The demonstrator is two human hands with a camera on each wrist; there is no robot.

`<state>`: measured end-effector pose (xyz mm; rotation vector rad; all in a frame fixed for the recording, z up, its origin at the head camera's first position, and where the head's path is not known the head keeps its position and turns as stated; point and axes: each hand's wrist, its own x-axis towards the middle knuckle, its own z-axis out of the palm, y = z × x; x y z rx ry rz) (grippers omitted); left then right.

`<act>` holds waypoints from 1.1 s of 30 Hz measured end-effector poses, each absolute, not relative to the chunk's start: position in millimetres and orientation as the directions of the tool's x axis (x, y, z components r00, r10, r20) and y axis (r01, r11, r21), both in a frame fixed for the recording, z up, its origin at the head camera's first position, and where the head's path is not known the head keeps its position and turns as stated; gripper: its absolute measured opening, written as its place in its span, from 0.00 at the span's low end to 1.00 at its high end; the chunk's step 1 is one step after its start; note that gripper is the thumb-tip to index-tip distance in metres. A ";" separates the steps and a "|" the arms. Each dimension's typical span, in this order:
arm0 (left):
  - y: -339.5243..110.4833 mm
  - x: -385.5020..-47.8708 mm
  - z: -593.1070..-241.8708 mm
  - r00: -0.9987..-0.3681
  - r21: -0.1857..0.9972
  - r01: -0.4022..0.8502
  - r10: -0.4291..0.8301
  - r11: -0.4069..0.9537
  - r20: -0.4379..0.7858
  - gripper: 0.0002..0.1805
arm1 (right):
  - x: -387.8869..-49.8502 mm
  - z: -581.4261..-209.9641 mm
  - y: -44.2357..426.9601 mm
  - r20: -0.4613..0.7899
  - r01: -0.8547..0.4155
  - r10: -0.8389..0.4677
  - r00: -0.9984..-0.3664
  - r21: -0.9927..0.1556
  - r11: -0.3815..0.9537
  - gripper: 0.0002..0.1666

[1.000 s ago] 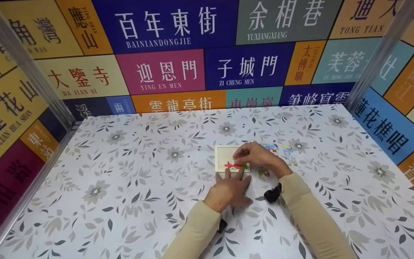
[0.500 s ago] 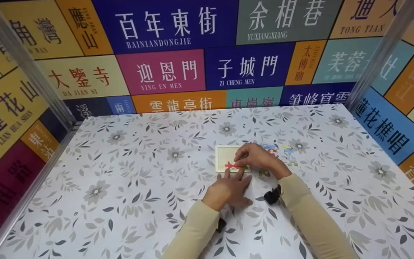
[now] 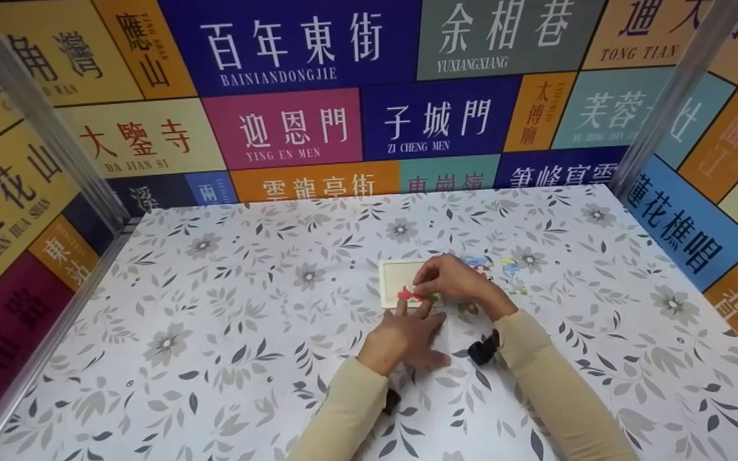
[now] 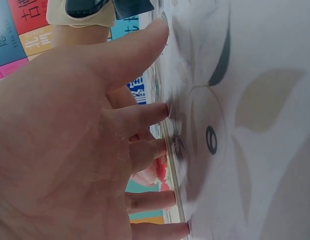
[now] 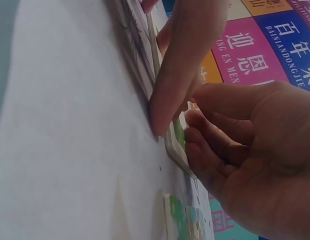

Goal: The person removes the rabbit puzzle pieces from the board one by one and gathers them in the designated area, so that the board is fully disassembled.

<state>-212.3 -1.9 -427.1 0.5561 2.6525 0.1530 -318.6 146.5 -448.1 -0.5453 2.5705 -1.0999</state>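
Observation:
A shallow cream puzzle tray (image 3: 392, 276) lies on the cloth, with red and green puzzle pieces (image 3: 404, 293) along its near side. My left hand (image 3: 401, 342) spreads its fingers; their tips rest at the tray's near edge, as the left wrist view also shows. Over the tray's right part, my right hand (image 3: 455, 282) has thumb and forefinger curled together at a red puzzle piece (image 3: 419, 291), apparently pinching it; the fingers hide most of it. In the right wrist view the other fingers curl close above the tray edge (image 5: 181, 159).
Several loose puzzle pieces (image 3: 514, 276) lie right of the tray, partly behind my right hand. One green and red piece (image 3: 468, 308) is nearer, below the right wrist. A leaf-patterned cloth (image 3: 247, 371) covers the table, and a printed wall (image 3: 298, 121) stands behind.
The right fingers and the red piece shift slightly within the tray. My left hand keeps its place at the near edge. The whole head view drifts a little.

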 end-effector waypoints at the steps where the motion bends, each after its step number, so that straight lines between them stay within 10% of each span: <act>1: -1.7 -212.2 -427.2 -0.830 0.189 0.361 0.407 0.913 -0.381 0.43 | -318.1 -447.7 146.5 -0.114 -0.228 -0.450 -0.886 -0.738 0.635 0.07; 15: -1.3 -212.9 -428.6 -0.827 0.183 0.383 0.424 0.906 -0.370 0.43 | -314.8 -422.5 184.9 -0.052 -0.279 -0.506 -0.861 -0.783 0.555 0.09; 33: -0.2 -211.8 -427.2 -0.830 0.208 0.349 0.404 0.914 -0.384 0.44 | -316.5 -419.7 275.3 -0.307 -0.084 -0.445 -0.841 -0.739 0.669 0.16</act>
